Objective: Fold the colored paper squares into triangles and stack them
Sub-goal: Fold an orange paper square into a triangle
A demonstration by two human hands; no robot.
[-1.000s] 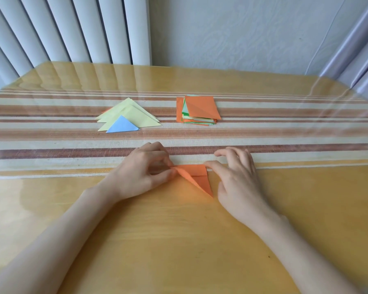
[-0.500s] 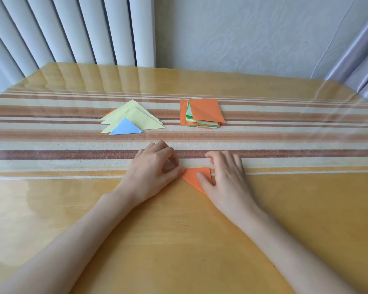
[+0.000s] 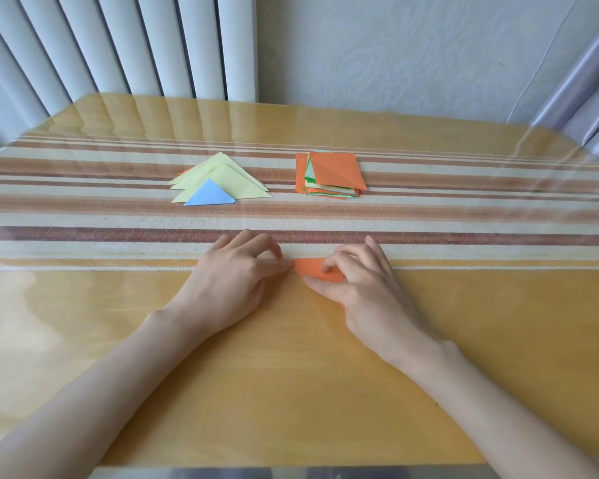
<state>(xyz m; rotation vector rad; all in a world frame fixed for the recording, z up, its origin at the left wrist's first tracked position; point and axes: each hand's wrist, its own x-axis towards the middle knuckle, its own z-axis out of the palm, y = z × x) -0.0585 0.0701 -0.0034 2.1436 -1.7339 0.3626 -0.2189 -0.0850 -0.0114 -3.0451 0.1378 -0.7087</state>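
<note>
On my feed the folded orange paper point(image 3: 310, 267) lies on the table point(image 3: 291, 392) at the near edge of the striped runner point(image 3: 83, 216), between both hands. The left hand point(image 3: 236, 274), fingers curled, pins its left corner, and the right hand point(image 3: 360, 285) pinches its other end between thumb and bent forefinger (much of the sheet is hidden). Farther back, the triangle pile point(image 3: 222, 176) sits left of the stack of squares point(image 3: 336, 171).

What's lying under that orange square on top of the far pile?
Under the orange square, edges of green, pale and orange sheets stick out; their count and faces are covered.
</note>
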